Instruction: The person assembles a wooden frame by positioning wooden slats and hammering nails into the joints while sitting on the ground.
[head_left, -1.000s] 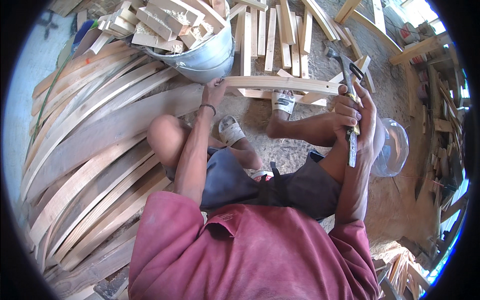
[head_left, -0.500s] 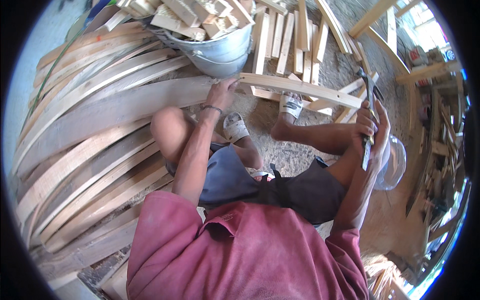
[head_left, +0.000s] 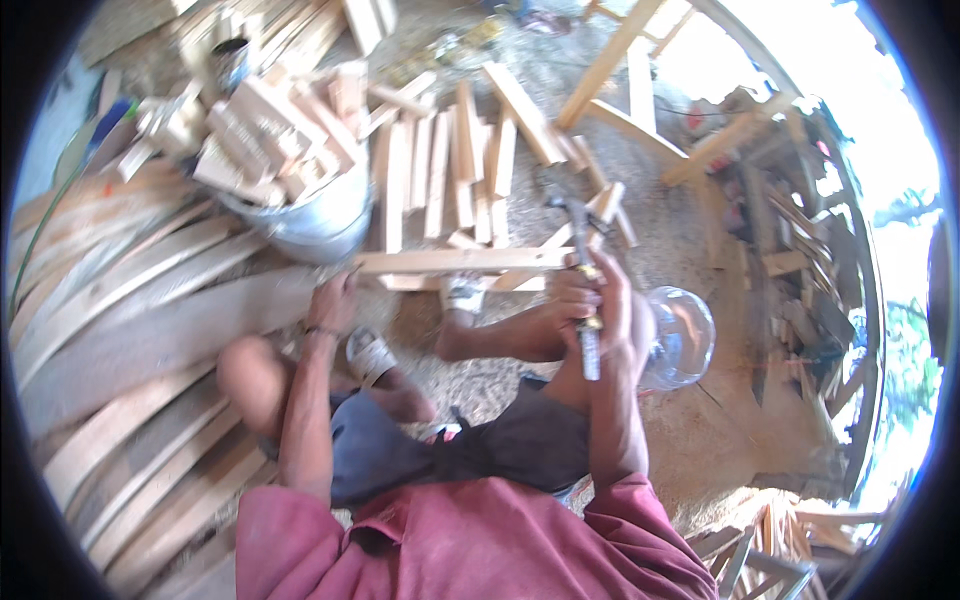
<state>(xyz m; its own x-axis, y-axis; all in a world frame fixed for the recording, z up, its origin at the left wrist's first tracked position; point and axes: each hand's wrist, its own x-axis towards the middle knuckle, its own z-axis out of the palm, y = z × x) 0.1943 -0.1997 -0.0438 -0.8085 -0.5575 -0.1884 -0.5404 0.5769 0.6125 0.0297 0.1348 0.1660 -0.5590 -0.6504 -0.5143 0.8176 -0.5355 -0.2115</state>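
Observation:
My left hand [head_left: 333, 302] is closed at the left end of a long pale wooden slat [head_left: 460, 262], beside the bucket. My right hand [head_left: 598, 292] grips a claw hammer [head_left: 572, 212], its head pointing up and away. Below that fist sticks out a flat grey piece with a bit of yellow; whether it is the hammer's handle or a second tool, I cannot tell. The slat's right end reaches behind the right hand. Under the slat lie more wooden pieces, next to my sandalled foot [head_left: 462, 295].
A metal bucket [head_left: 320, 232] heaped with wood offcuts [head_left: 270, 130] stands at the left. Curved planks [head_left: 150, 320] are stacked on my left. Beyond the slat lie several short battens [head_left: 437, 175]. A clear plastic jug [head_left: 682, 338] sits by my right knee. Wooden frames [head_left: 610, 60] stand far right.
The view has swung to the right and up, so the scene sits further left and lower. My left hand stays at the slat's end, and the right still grips the hammer.

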